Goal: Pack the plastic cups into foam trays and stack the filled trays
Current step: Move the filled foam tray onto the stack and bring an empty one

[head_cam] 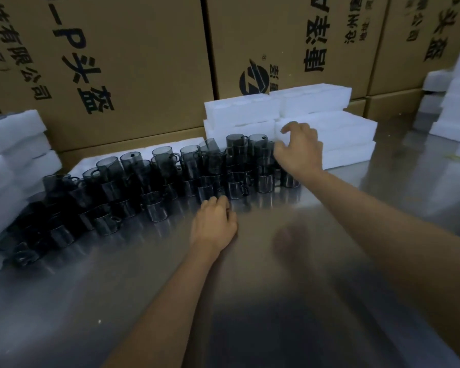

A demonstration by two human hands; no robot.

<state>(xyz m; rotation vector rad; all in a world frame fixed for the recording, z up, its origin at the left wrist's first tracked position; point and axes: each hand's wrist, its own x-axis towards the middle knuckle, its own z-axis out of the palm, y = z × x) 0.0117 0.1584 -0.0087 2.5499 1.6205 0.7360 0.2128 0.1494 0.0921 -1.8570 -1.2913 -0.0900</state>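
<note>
We look down on a shiny metal table point(250, 301) where a long bank of smoky grey plastic cups point(149, 181) with handles runs from the near left corner back toward the middle, several rows deep and stacked in places, so that the rear cups stand higher than the front ones. Our left hand point(214, 225) lies low on the table just in front of the cups, palm down, fingers loosely bent with the tips near the front row; we cannot tell whether they touch a cup, and the hand has hold of nothing we can see. Our right hand point(299, 151) is raised at the right end of the bank, fingers spread and curved, hovering over the last cups and in front of the white foam trays point(329, 128); it appears empty, though blur keeps us from saying whether a fingertip touches foam or cup. Those trays sit stacked in two side-by-side piles behind the cups, against a wall of brown cardboard boxes point(133, 62) printed with black characters. More white foam is piled at the left edge point(14, 144) beside the cups and at the far right point(454, 102), well apart from our hands.
</note>
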